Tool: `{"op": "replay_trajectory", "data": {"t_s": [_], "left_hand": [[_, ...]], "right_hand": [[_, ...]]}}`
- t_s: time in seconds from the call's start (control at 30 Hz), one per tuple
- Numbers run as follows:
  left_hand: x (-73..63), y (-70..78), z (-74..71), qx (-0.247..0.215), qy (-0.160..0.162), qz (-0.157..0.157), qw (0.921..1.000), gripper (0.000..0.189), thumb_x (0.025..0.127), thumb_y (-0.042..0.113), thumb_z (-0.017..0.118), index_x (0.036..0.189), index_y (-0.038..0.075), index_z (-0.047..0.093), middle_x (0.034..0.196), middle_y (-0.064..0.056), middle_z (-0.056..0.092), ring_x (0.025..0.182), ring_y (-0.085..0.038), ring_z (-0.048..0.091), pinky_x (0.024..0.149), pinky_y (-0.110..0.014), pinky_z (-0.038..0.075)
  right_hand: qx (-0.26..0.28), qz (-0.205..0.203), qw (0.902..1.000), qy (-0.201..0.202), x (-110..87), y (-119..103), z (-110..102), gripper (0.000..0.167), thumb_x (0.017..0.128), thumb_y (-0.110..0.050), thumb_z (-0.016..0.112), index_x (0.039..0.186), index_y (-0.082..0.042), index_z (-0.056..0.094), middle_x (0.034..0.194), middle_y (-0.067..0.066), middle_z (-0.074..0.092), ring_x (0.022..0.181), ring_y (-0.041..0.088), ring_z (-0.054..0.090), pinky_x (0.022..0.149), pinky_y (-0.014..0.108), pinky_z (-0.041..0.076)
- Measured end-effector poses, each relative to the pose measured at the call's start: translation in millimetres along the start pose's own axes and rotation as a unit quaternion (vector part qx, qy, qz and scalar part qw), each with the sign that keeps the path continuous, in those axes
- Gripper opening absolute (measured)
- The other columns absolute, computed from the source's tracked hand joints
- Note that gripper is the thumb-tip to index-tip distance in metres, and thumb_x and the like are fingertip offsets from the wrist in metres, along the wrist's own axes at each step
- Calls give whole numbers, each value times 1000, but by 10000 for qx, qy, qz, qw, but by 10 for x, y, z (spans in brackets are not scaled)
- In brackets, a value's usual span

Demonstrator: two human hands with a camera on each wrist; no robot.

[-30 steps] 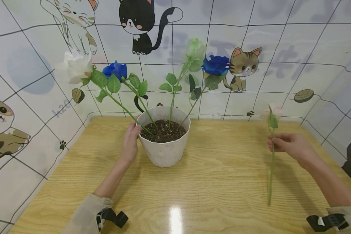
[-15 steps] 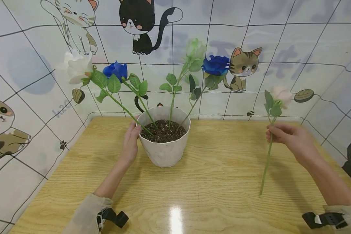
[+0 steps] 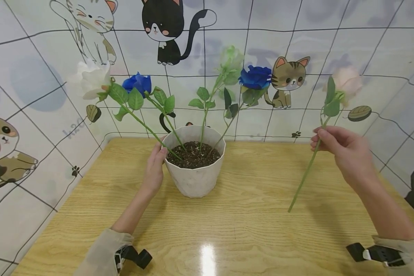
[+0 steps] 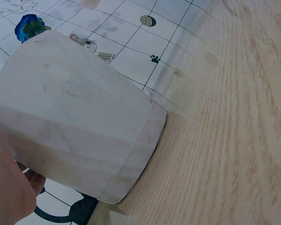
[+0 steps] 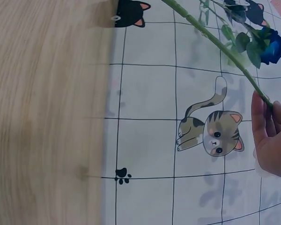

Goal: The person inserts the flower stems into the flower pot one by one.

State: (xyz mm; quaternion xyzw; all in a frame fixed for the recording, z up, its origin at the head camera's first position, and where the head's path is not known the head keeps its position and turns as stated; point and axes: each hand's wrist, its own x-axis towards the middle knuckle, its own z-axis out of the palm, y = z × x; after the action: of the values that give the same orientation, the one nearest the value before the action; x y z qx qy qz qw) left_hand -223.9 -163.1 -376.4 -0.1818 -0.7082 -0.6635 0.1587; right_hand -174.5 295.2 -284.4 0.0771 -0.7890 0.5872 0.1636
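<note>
A white faceted flowerpot filled with dark soil stands on the table, left of centre. My left hand holds its left side near the rim, the thumb in front and the other fingers partly hidden behind the pot. In the left wrist view the pot wall fills much of the picture. Over at the right, my right hand pinches the green stem of a pale pink rose just below its leaves. The rose is raised above the table, bloom up, its stem slanting down to the left.
Rising from the soil are a white rose, a blue rose, a pale green rose and another blue rose. Behind the wooden table is a wall covering with cartoon cats.
My right hand has lifted the pink rose and tilted it, the bloom moving up and right, the stem's lower end swinging left. My left hand stays on the flowerpot.
</note>
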Motion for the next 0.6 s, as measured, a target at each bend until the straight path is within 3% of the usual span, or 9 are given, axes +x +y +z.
{"op": "replay_trajectory", "data": {"t_s": [0.13, 0.23, 0.4, 0.6], "left_hand": [[2, -2, 3, -31, -27, 36, 10000, 48, 108, 26, 34, 149, 3, 44, 144, -19, 51, 135, -30, 45, 109, -52, 35], [2, -3, 7, -28, -16, 11, 10000, 48, 108, 26, 34, 149, 4, 43, 144, -20, 51, 136, -31, 45, 110, -52, 35], [-2, -5, 8, -41, 27, -67, 10000, 49, 108, 26, 34, 151, 4, 42, 146, -20, 50, 137, -32, 44, 111, -54, 33], [-1, -6, 13, -77, 47, -58, 9999, 49, 107, 25, 34, 151, 3, 42, 146, -21, 50, 138, -33, 43, 112, -54, 32]], "right_hand": [[1195, -446, 9917, 142, 24, -137, 81, 24, 98, -13, 65, 114, 4, 68, 93, 6, 73, 78, 14, 70, 77, 19, 55], [1725, -795, 9815, 259, 40, -244, 143, 22, 97, -6, 66, 113, 9, 67, 95, 8, 73, 79, 16, 71, 77, 21, 57], [2173, -1330, 9658, 477, 70, -432, 246, 25, 94, 2, 66, 113, 19, 62, 98, 14, 72, 79, 20, 71, 78, 26, 58], [2360, -1735, 9534, 723, 102, -649, 405, 28, 92, 3, 69, 111, 22, 60, 91, 19, 70, 76, 26, 69, 78, 30, 58]]}}
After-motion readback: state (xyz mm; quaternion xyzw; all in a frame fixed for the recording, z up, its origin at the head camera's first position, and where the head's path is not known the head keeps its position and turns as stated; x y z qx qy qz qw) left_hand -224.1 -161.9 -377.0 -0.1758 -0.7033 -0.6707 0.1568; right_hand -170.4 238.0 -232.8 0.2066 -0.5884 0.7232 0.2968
